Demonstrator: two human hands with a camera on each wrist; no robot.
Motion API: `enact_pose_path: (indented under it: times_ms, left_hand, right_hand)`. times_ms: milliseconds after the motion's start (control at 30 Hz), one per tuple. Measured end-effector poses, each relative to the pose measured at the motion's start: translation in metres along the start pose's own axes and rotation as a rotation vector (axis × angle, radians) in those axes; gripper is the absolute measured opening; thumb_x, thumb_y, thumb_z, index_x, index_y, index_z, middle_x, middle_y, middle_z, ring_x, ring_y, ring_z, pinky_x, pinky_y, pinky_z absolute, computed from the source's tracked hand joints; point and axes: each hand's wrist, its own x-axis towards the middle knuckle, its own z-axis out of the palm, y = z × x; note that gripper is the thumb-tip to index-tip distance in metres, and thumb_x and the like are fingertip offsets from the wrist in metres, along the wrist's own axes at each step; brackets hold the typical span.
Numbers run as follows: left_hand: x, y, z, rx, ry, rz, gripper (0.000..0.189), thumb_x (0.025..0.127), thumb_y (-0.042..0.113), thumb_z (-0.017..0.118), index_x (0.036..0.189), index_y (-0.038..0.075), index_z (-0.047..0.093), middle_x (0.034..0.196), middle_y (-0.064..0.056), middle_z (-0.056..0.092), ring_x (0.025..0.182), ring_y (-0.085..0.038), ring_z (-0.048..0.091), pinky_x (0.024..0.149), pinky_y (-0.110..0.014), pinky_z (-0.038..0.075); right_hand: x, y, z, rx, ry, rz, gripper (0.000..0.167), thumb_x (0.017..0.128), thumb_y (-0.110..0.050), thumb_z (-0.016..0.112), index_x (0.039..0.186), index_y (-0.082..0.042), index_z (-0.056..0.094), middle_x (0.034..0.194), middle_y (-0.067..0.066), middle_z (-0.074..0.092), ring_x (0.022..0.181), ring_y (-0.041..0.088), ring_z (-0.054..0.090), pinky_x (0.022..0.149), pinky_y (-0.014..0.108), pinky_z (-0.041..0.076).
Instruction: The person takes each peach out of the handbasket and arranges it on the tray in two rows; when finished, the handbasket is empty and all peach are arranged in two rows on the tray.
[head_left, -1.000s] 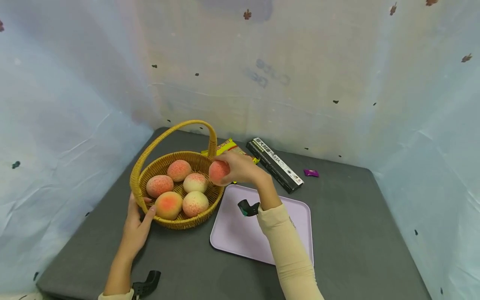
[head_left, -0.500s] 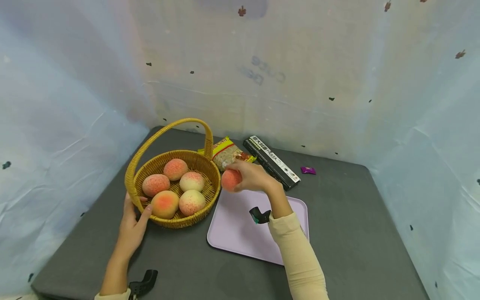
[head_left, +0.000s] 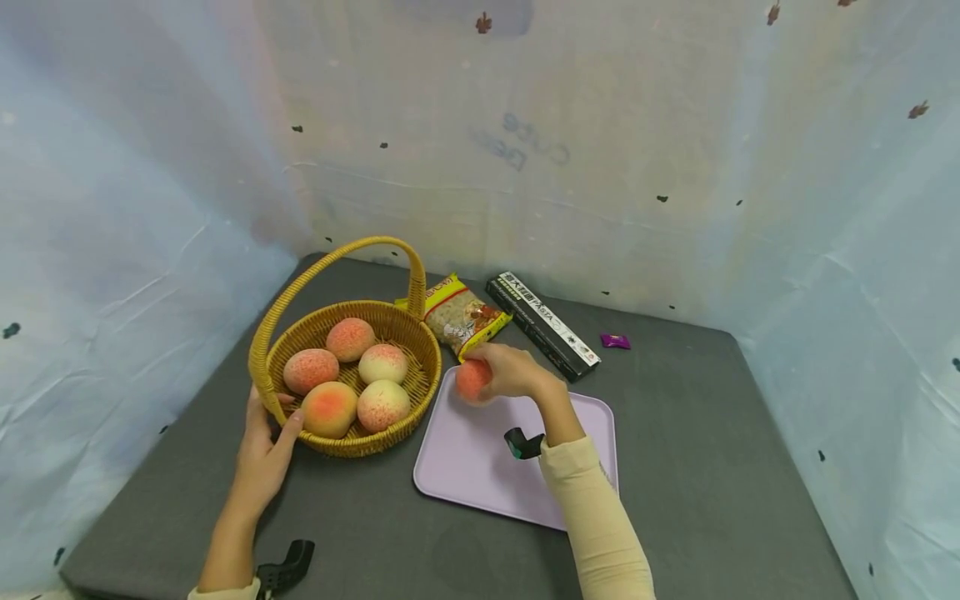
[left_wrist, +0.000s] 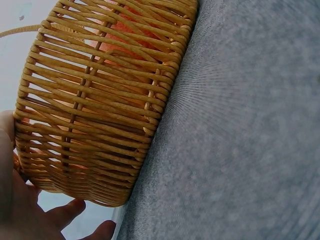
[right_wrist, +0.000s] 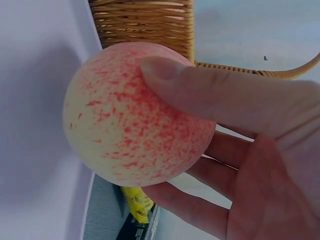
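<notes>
My right hand (head_left: 510,372) grips a red-speckled peach (right_wrist: 135,115) between thumb and fingers, close over the upper left corner of a lilac tray (head_left: 480,467). To its left stands a yellow wicker basket (head_left: 431,358) with a tall arched handle. Several peaches, one of them orange-blushed (head_left: 330,408), lie inside it. My left hand (head_left: 264,446) holds the basket's near left rim, thumb over the edge at the handle's base. The left wrist view shows the woven side wall (left_wrist: 95,105) and fingers (left_wrist: 65,215) beneath the rim.
Behind the tray lies a yellow-edged food packet (head_left: 461,317), partly behind the basket handle. A black pasta box (head_left: 543,325) lies beside it, with a small purple wrapped sweet (head_left: 616,341) farther right. The grey table (head_left: 697,467) is walled in by pale sheeting.
My right hand has carried the peach from the basket's right rim, rightward and down over the tray. The left hand keeps its hold on the basket.
</notes>
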Motion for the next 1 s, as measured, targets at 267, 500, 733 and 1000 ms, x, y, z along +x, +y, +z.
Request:
enact_pose_path:
  times_ms: [267,500,733,1000]
  left_hand:
    - [-0.004,0.003,0.0,-0.002,-0.012,0.01,0.032,0.102,0.008,0.053,0.132,0.0,0.044,0.159,-0.007,0.022,0.112,-0.016,0.042,0.08,-0.023,0.034]
    - [-0.009,0.006,0.0,-0.018,-0.021,0.007,0.03,0.103,0.009,0.051,0.13,-0.001,0.044,0.165,0.003,0.006,0.115,-0.017,0.04,0.081,-0.019,0.034]
    - [-0.009,0.006,0.0,-0.015,-0.02,0.006,0.029,0.103,0.009,0.051,0.13,-0.001,0.044,0.166,0.002,0.005,0.115,-0.018,0.04,0.081,-0.021,0.033]
    - [-0.009,0.006,0.0,-0.006,-0.021,0.0,0.029,0.104,0.011,0.05,0.129,-0.002,0.044,0.166,0.001,0.003,0.117,-0.014,0.039,0.081,-0.021,0.034]
  right_hand:
    - [0.003,0.006,0.009,0.024,-0.017,0.02,0.066,0.074,-0.013,0.086,0.135,-0.011,0.062,0.127,0.002,0.063,0.109,0.023,0.058,0.09,0.048,0.046]
    - [0.007,0.008,0.015,0.032,-0.02,0.037,0.067,0.073,-0.012,0.086,0.135,-0.012,0.062,0.129,0.004,0.063,0.112,0.025,0.058,0.092,0.053,0.043]
    - [0.01,0.009,0.018,0.086,-0.041,0.012,0.069,0.073,-0.005,0.086,0.137,-0.006,0.059,0.129,0.009,0.062,0.114,0.026,0.057,0.092,0.048,0.047]
    - [0.012,0.01,0.022,0.114,-0.074,-0.031,0.066,0.073,-0.002,0.084,0.134,-0.002,0.059,0.127,0.012,0.061,0.115,0.027,0.055,0.094,0.044,0.048]
